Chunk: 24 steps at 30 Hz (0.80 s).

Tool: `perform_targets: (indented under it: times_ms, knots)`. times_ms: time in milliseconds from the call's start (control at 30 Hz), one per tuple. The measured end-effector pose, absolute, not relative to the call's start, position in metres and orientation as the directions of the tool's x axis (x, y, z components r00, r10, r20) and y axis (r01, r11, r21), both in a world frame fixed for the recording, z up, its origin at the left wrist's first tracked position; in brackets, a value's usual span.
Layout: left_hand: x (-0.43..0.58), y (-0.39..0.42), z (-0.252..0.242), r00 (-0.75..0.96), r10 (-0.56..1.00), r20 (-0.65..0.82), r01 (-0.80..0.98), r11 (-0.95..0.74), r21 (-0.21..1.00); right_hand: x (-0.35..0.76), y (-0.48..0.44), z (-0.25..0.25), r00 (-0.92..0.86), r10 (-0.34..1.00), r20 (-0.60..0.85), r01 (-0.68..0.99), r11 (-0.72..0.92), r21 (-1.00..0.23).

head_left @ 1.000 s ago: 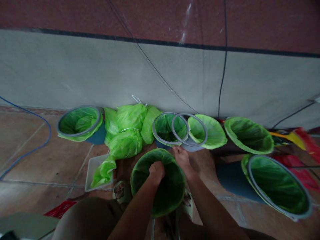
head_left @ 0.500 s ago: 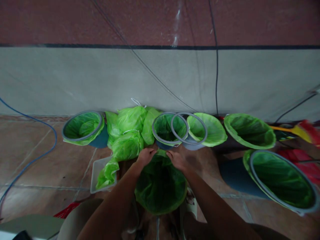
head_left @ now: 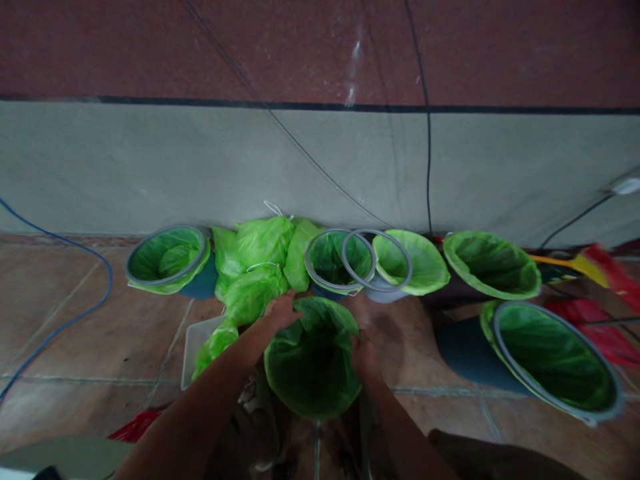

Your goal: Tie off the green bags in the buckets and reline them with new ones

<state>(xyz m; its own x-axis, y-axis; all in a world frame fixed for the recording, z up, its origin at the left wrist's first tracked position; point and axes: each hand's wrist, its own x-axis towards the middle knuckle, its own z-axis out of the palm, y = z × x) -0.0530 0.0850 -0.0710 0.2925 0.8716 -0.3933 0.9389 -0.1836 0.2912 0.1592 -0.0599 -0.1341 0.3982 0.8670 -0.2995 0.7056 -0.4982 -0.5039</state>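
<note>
Left grip (head_left: 281, 312) and right grip (head_left: 364, 357) both clasp the rim of the green-lined bin (head_left: 313, 370)

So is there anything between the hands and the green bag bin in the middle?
Nothing visible does. The left grip is on the far left rim of the bin, the right grip on its right side, both touching its green bag.

I see a brown tiled floor (head_left: 100, 360). Green-lined bins stand on it: a near bin (head_left: 313, 360) at centre, a far-left bin (head_left: 167, 257), and more to the right. Tied green bags (head_left: 260, 257) lie between them, with a blue cable (head_left: 109, 280) on the left.
</note>
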Motion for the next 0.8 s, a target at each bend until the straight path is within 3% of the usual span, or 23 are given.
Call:
perform_targets:
  times_ms: [67,167,233,333,467,567,700,800]
  knots:
    - [-0.062,0.092,-0.070,0.263,0.876,-0.405,0.918,-0.097,0.385,0.154,-0.074,-0.128,0.492,0.802,-0.338,0.660,-0.597,-0.455]
    - [-0.068,0.099,-0.071,0.236,0.866,-0.441,0.880,0.002,0.475,0.155,-0.065,-0.108,0.571,0.796,-0.200,0.628,-0.581,-0.518]
    - [-0.067,0.100,-0.073,0.261,0.851,-0.456,0.868,0.001,0.497,0.159,-0.041,-0.095,0.526,0.846,-0.093,0.660,-0.474,-0.583]
    - [-0.063,0.098,-0.074,0.314,0.851,-0.421,0.854,-0.060,0.516,0.160,-0.001,-0.090,0.380,0.920,-0.101,0.697,-0.356,-0.623]
    - [-0.058,0.094,-0.072,0.295,0.898,-0.327,0.885,-0.128,0.448,0.153,0.023,-0.109,0.265,0.956,-0.126,0.654,-0.274,-0.705]
    - [-0.058,0.090,-0.068,0.296,0.915,-0.273,0.908,-0.182,0.377,0.150,0.020,-0.124,0.345,0.933,-0.106,0.546,-0.291,-0.785]
    - [-0.065,0.083,-0.059,0.452,0.862,-0.229,0.875,-0.379,0.303,0.153,0.010,-0.129,0.419,0.904,-0.087,0.420,-0.278,-0.864]
    - [-0.070,0.077,-0.054,0.563,0.779,-0.277,0.824,-0.502,0.264,0.157,0.002,-0.128,0.345,0.930,-0.124,0.467,-0.284,-0.837]
